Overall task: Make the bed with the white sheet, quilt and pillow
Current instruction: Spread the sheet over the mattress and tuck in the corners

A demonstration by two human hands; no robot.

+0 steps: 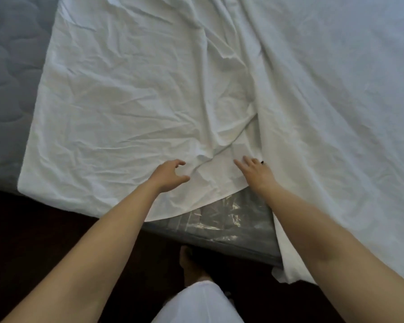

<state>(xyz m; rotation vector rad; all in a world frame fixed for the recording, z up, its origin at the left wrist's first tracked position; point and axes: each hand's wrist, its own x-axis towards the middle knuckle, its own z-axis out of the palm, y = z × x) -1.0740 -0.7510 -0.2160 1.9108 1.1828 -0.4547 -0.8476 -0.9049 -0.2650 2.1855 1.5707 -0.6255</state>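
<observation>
Sheet (149, 94), white, lies rumpled over mattress (7, 54), near edge ridden up off the corner. Looks light, limp, w/ no stiffness, so I'd pinch the hem. Left hand (169, 174) hovers half-curled, holding nothing; right hand (254, 171) rests flat on it.

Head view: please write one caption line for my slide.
Both hands, left and right, reach over a wrinkled white sheet on the mattress.

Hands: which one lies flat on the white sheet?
The right hand, fingers straight along the white sheet; the left hand is curled, thumb and fingers apart.
</observation>
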